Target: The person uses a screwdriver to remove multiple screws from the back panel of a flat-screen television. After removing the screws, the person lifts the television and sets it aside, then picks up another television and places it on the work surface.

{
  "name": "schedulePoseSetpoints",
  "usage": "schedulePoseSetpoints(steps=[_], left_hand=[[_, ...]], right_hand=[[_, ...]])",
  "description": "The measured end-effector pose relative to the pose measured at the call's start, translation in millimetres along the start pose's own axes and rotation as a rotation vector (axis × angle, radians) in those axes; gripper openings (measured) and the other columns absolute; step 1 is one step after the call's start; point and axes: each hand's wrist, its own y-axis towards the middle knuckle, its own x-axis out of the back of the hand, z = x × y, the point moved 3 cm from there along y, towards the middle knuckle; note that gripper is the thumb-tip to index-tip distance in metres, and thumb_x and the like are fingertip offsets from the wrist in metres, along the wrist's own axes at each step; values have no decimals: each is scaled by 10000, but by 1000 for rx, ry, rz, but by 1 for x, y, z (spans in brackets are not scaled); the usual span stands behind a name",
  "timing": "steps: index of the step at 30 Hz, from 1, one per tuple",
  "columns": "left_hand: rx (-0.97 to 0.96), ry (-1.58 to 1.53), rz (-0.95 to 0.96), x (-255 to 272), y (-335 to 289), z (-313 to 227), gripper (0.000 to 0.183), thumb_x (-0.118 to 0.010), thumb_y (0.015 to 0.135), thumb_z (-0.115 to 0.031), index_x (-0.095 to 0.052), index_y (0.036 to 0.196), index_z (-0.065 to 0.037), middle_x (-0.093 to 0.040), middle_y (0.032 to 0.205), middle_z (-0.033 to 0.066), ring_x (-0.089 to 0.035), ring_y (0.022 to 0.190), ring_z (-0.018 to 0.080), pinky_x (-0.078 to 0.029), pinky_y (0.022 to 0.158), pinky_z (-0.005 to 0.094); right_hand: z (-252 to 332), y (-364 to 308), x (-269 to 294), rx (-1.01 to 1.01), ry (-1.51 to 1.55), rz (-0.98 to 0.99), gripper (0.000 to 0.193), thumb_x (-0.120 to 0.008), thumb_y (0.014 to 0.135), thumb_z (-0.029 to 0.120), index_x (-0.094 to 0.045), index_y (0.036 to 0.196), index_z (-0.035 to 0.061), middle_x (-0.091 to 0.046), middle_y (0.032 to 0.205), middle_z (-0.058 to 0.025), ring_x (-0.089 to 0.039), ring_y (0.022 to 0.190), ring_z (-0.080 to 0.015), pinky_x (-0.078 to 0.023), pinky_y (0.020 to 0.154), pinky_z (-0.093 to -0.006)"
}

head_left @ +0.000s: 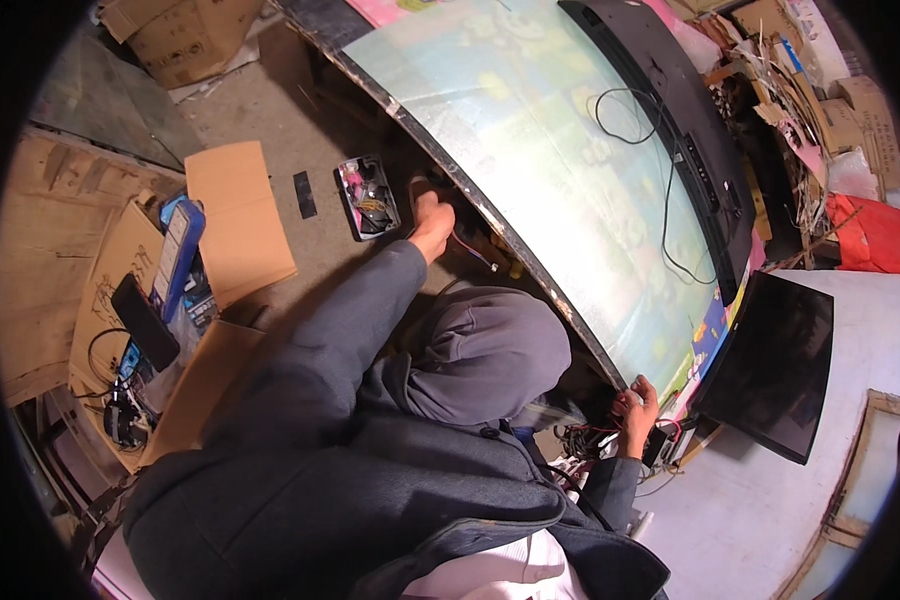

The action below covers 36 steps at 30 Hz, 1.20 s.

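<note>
My left hand (432,225) reaches down beside the table's long edge, its fingers mostly lost in dark shade; whether they hold anything cannot be made out. A thin wire (475,252) with a small pale connector at its end hangs close to that wrist. Just left of the hand, an open box of small parts (368,198) lies on the floor with wires and bits inside. My right hand (637,408) is closed on the near corner of the table (560,230), fingers curled at its rim. Dark and red cables (595,440) hang in a tangle below it.
A monitor (670,120) lies along the table's far side with a black cable (667,215). Another dark screen (770,365) stands at the right. Cardboard (240,220), a blue box (180,255) and a black phone-like slab (145,322) are at the left. Grey fabric (490,350) bulges between my arms.
</note>
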Motion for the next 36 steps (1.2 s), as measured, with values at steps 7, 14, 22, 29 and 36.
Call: schedulePoseSetpoints(steps=[7, 14, 22, 29, 36], left_hand=[[41, 128, 73, -17, 6, -21, 347, -479, 933, -115, -546, 1239, 34, -576, 1286, 188, -524, 1203, 268, -404, 1008, 344], [-410, 562, 115, -62, 23, -27, 323, -503, 919, -136, -605, 1193, 1, -613, 1236, 179, -559, 1164, 287, -417, 999, 391], [-840, 665, -35, -73, 14, 8, 303, -530, 903, -159, -673, 1141, -37, -655, 1178, 168, -598, 1120, 308, -432, 989, 445], [-645, 954, 375, -27, -44, -17, 234, -621, 813, -204, -738, 898, -20, -684, 921, 231, -637, 950, 377, -444, 948, 501], [-912, 1026, 382, -15, -31, 22, 227, -629, 787, -234, -749, 702, -61, -691, 734, 182, -677, 734, 381, -531, 741, 492]], right_hand=[[2, 1, -9, 51, -50, -74, 462, -602, 824, -13, -530, 1279, 15, -553, 1094, -106, -605, 732, -156, -519, 609, -268], [-38, 26, 0, 202, -30, -135, 403, -575, 790, -63, -484, 1147, 102, -476, 908, -42, -485, 604, -115, -428, 485, -250], [-29, 30, -9, 239, -143, -182, 432, -587, 745, -58, -498, 1138, 99, -502, 877, -37, -530, 689, -134, -505, 549, -270], [-10, 2, -14, 218, -170, -261, 377, -573, 751, -56, -506, 1106, 53, -497, 848, -51, -512, 712, -152, -487, 600, -291], [-50, 22, -12, 280, -81, -221, 366, -581, 765, -45, -507, 1115, 30, -522, 871, -61, -551, 729, -160, -505, 617, -307]])
